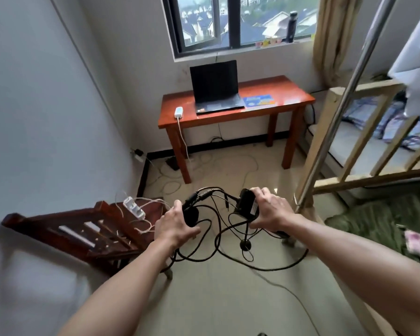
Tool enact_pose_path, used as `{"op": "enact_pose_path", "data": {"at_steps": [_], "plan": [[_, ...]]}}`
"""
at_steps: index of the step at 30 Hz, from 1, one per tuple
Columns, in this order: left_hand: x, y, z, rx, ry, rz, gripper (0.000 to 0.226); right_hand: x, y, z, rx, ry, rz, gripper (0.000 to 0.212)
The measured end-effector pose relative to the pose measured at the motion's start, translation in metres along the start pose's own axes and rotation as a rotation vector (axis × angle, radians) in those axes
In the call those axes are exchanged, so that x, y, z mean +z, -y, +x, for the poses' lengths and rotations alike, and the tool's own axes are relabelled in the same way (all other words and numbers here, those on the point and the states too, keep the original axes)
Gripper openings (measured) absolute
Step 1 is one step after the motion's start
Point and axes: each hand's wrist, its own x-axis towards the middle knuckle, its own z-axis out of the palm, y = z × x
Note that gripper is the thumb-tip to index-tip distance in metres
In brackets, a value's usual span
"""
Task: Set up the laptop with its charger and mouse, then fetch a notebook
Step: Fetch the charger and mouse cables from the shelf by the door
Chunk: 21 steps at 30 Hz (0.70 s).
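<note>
We grip the charger brick (246,203) near upright in the fingers (258,190) of our right hand (270,209); left of them, our left hand (177,224) clasps the mouse (190,215).

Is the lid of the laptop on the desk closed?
No, the laptop stands open on the red desk, with its dark screen upright below the window.

White adapter (179,112) at desk (294,93) front-left edge; dark bottle (292,27) on window ledge (301,41); white power strip (134,207) on wooden chair (46,219).

One head-worn wide-angle view looks forward and down, the laptop (214,83) well ahead
</note>
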Motion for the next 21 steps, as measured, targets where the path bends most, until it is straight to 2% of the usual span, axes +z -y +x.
{"op": "enact_pose_path", "data": {"at_steps": [3, 10, 16, 21], "plan": [[-0.009, -0.012, 0.052, -0.004, -0.047, -0.005, 0.060, -0.021, -0.009, 0.056, -0.030, -0.033, -0.005, 0.097], [0.010, -0.028, 0.204, -0.040, -0.036, -0.027, 0.062, -0.034, -0.045, 0.210, -0.049, -0.010, -0.005, 0.097], [0.039, -0.050, 0.360, -0.012, -0.001, -0.049, 0.058, -0.037, -0.088, 0.345, 0.023, -0.020, -0.002, 0.090], [0.036, -0.082, 0.476, 0.059, 0.009, -0.082, 0.058, -0.065, -0.120, 0.436, 0.096, -0.048, -0.012, 0.089]]}}
